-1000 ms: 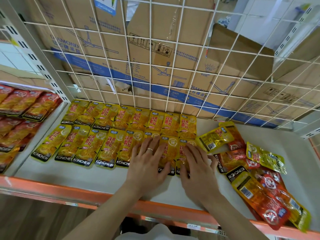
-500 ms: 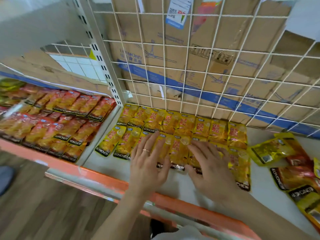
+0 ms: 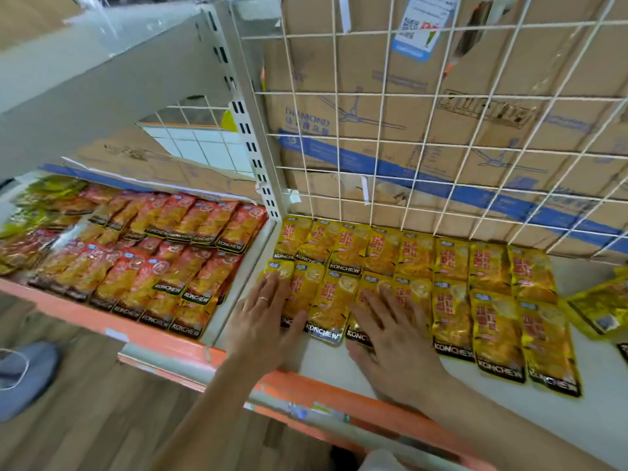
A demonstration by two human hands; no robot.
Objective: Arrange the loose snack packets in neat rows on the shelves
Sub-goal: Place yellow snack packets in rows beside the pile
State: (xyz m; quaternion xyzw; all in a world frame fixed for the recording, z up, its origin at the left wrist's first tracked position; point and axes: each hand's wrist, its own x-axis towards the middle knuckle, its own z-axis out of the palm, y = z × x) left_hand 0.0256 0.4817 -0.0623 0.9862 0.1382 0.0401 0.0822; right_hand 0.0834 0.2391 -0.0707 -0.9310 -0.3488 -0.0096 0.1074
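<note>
Nearest me, my left hand [image 3: 261,321] lies flat, fingers straight, on the front row of yellow packets [image 3: 496,334] close to the front left corner of the shelf [image 3: 326,360]. My right hand [image 3: 394,338], fingers spread and relaxed, presses the packets just beside it. Neither hand grips anything. The back row [image 3: 452,256] runs along the rear edge, and loose yellow packets [image 3: 598,311] lie at the right edge. Red packets [image 3: 163,266] fill the neighbouring shelf on the left.
</note>
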